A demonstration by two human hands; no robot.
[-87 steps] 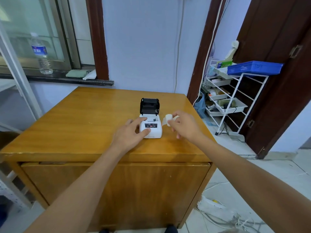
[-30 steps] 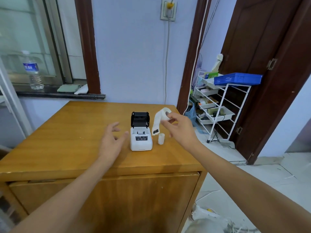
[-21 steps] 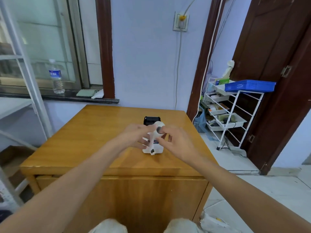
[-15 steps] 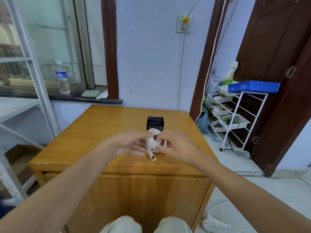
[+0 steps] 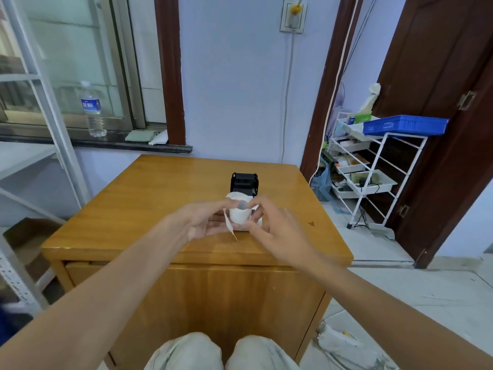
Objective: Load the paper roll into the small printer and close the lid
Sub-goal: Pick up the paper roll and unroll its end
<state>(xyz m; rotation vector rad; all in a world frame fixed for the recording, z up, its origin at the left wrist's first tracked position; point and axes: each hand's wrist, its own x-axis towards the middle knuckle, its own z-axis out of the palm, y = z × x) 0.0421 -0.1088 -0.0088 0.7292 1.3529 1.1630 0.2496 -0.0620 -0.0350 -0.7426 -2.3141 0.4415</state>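
A white paper roll (image 5: pixel 238 213) is held in the air above the table's front half, between both hands. My right hand (image 5: pixel 269 225) pinches it at its core end, thumb on top. My left hand (image 5: pixel 202 222) cups it from the left, palm up, fingers under it. A loose paper tail (image 5: pixel 229 225) hangs down from the roll. Behind the roll stands the small white printer (image 5: pixel 258 222), mostly hidden by my hands, with its black lid (image 5: pixel 244 183) raised upright.
The wooden table (image 5: pixel 149 198) has its front edge close to my knees. A white wire rack (image 5: pixel 373 166) with a blue basket (image 5: pixel 405 125) stands to the right by a dark door. A water bottle (image 5: pixel 92 113) sits on the window sill.
My right hand lifted the roll from beside the printer and brought it in front of me; my left hand left the printer and joined it on the roll. The tail has shortened.
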